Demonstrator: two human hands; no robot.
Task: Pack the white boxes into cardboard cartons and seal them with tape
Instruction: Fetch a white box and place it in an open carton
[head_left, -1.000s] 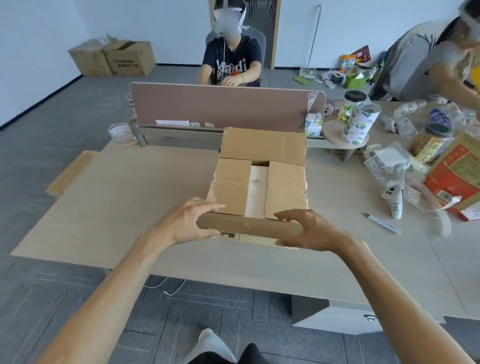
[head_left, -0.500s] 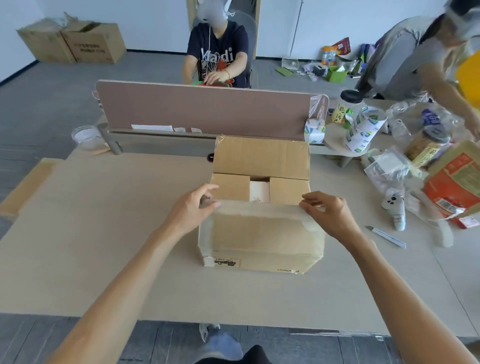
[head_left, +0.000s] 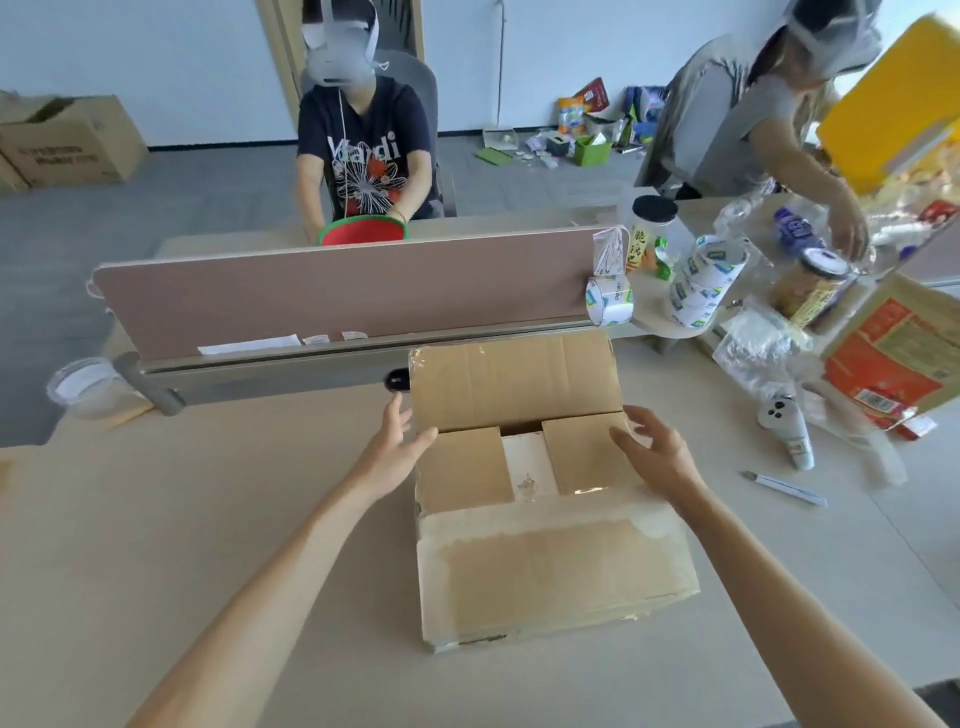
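Squarely mid-frame on the desk (head_left: 208, 493), the carton (head_left: 545, 561) sits between both hands: left hand (head_left: 392, 449) by its left edge, right hand (head_left: 657, 454) over its right flap. Fingers (head_left: 393, 418) spread loose, grasping nothing — a white box (head_left: 524, 460) shows between the flaps.

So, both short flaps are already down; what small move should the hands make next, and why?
Probably fold the far flap down over the short flaps. It stands upright, the open left hand and right hand are beside its lower corners, and the white box shows through the gap, so sealing cannot start yet.
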